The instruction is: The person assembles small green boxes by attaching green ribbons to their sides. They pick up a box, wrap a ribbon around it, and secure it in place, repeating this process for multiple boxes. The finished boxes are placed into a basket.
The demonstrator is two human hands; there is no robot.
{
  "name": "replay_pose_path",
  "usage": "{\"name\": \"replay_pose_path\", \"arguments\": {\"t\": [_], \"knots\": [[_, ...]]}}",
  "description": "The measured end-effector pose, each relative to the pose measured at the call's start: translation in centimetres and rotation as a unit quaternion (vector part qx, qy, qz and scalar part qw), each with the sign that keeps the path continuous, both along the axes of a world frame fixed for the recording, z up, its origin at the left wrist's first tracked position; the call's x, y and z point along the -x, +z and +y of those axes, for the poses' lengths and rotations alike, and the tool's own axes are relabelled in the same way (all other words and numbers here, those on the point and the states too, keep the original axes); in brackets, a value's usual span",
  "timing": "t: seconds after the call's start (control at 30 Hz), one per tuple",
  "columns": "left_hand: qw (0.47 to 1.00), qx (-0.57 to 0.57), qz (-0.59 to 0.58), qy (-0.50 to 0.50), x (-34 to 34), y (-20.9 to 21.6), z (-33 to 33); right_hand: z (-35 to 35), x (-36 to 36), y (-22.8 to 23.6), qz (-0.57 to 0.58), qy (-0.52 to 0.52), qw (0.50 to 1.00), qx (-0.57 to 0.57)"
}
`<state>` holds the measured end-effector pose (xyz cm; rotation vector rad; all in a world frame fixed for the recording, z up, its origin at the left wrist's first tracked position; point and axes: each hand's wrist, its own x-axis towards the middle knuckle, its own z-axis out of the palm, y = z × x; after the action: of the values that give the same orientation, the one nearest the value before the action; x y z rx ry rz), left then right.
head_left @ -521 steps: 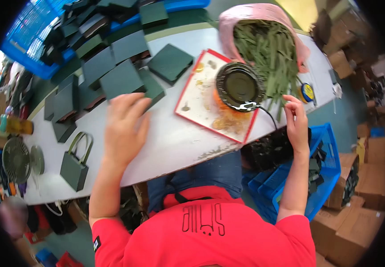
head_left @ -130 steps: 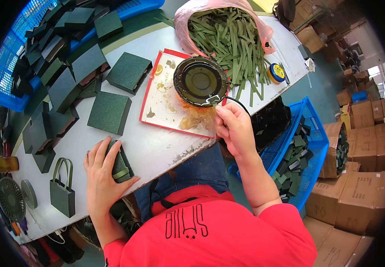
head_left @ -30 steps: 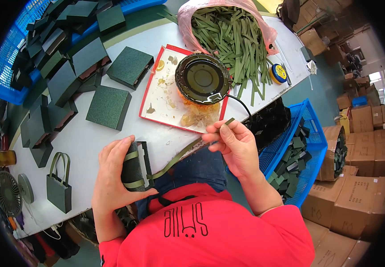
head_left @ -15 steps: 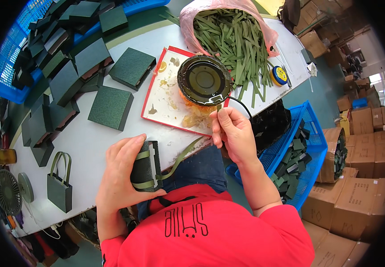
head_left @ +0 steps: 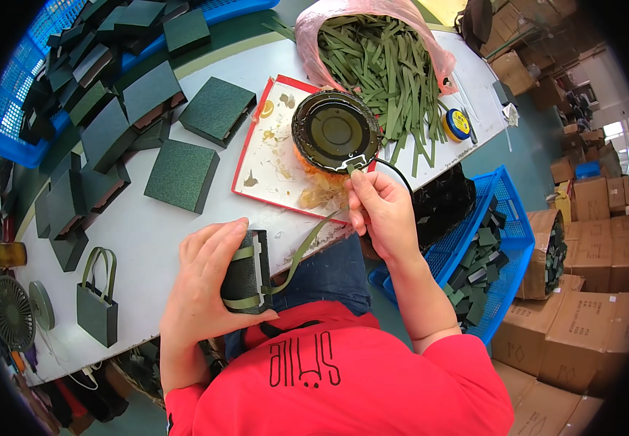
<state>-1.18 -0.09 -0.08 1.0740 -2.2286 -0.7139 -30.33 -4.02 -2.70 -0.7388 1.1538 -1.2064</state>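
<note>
My left hand (head_left: 202, 283) is wrapped round a small dark green box (head_left: 235, 283), tilted near the table's front edge. Olive ribbon (head_left: 301, 254) crosses the box and runs loosely up toward my right hand (head_left: 383, 218). Between thumb and fingertips, that hand pinches the ribbon's free end. The tip is at the front rim of a round dark pot (head_left: 298, 138), which holds a glossy brownish liquid; whether it touches the liquid I cannot tell. The pot stands on a red-edged white tray (head_left: 260, 149) spotted with amber, glue-like drips.
Green boxes (head_left: 181, 176) lie at left, some heaped by a blue crate (head_left: 2, 109). A box with ribbon handles (head_left: 98, 316) stands near a fan (head_left: 14, 312). Cut ribbons spill from a pink bag (head_left: 311, 43). Another blue crate (head_left: 521, 247) and cartons (head_left: 594, 254) are at right.
My right hand has moved slightly up, bringing the ribbon end to the pot's rim. My left hand and the box have shifted a little to the right.
</note>
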Motion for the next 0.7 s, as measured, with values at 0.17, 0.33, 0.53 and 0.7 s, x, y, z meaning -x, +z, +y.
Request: {"name": "replay_pose_path", "arguments": {"t": [0.17,0.33,0.53,0.7], "knots": [[1.0,0.007,-0.005,-0.001,0.0,-0.2,0.0,-0.4,-0.2,-0.1,0.012,-0.013,1.0,-0.008],[1.0,0.009,-0.01,-0.002,0.0,-0.2,0.0,-0.7,-0.1,0.0,-0.005,-0.012,1.0,-0.016],[1.0,-0.011,-0.012,0.01,0.0,0.1,0.1,-0.2,0.1,0.5,-0.026,-0.013,0.999,-0.035],[0.998,-0.035,0.025,0.037,0.0,0.6,0.2,2.5,-0.8,2.0,0.009,0.026,1.0,-0.001]]}}
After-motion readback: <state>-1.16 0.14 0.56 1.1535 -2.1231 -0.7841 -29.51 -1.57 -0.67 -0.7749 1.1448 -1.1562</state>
